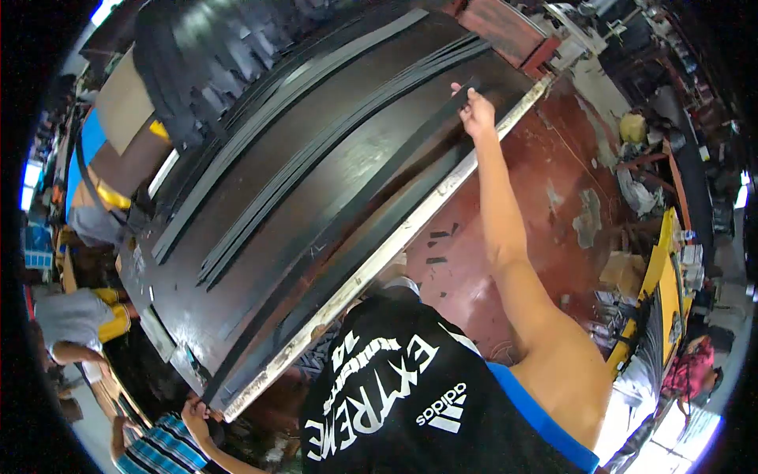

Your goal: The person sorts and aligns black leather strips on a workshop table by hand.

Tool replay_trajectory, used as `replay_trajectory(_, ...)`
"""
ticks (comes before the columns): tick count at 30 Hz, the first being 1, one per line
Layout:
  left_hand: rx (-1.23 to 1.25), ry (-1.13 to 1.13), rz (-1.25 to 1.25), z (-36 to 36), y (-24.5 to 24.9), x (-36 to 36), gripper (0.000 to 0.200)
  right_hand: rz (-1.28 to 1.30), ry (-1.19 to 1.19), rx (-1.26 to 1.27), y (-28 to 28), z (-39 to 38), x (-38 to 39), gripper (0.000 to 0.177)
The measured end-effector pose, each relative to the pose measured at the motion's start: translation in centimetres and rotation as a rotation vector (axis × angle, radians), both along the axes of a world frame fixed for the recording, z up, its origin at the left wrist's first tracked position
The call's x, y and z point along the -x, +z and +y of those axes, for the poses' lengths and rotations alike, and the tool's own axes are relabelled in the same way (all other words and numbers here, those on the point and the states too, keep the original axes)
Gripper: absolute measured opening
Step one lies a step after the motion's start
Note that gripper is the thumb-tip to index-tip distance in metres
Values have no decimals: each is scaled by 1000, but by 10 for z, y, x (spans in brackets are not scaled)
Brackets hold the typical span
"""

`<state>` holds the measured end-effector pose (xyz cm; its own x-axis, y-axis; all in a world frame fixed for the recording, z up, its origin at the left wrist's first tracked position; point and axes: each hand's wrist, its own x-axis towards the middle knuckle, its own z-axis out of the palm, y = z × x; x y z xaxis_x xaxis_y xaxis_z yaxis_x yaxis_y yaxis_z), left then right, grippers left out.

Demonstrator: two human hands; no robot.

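My right hand (pixel 476 110) reaches far out over the table's long edge and is closed on the end of a long black strip (pixel 371 201). The strip runs diagonally along the dark tabletop (pixel 260 261) toward its lower-left corner. There another person's hand (pixel 193 408), with a striped sleeve, sits at the strip's other end. Several more black strips (pixel 316 146) lie side by side across the table. My left hand is out of view, hidden below my black printed shirt (pixel 395 395).
A pile of black sheets (pixel 197 63) lies at the table's far left. The table's pale edge (pixel 379 261) borders a red floor (pixel 568 182) with small black offcuts. A person in grey (pixel 75 324) bends at the left. Yellow machinery (pixel 663 292) and clutter stand on the right.
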<state>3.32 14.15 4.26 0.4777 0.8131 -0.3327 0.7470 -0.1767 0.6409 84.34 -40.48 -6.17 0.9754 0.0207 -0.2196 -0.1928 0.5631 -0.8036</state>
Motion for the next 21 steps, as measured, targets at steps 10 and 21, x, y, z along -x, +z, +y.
replay_trajectory(10, 174, 15, -49, -33, -9, -16, 10, 157, -373, 411, -37, -97, -20, 39)
replay_trajectory(21, 86, 101, 55, -55, 11, -35, 16, 194, -437, 532, -66, -87, -6, 43)
